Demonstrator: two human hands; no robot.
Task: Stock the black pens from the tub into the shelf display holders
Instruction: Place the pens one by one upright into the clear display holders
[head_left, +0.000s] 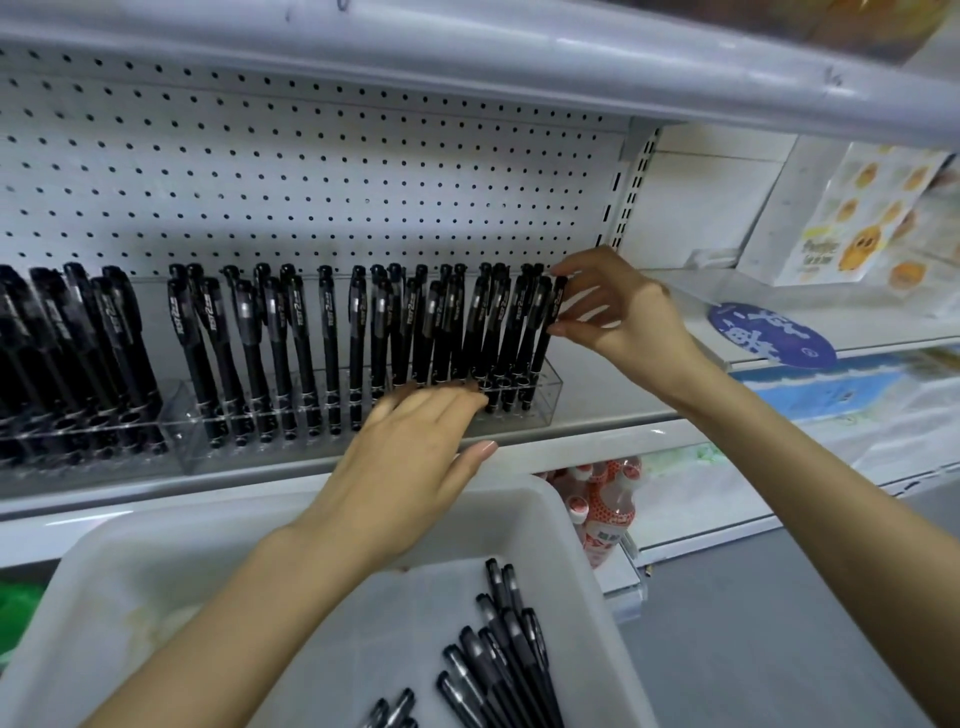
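Head view: right hand (623, 312) around end pen (542, 356); left hand (410, 452) flat

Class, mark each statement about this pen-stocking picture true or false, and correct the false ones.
1. The right hand pinches the rightmost pen in the clear holder. True.
2. The tub is empty. False: black pens lie in it.
3. The left hand grips a pen. False: its fingers reach, straight, to the holder's front, holding nothing.
4. A white pegboard stands behind the pens. True.
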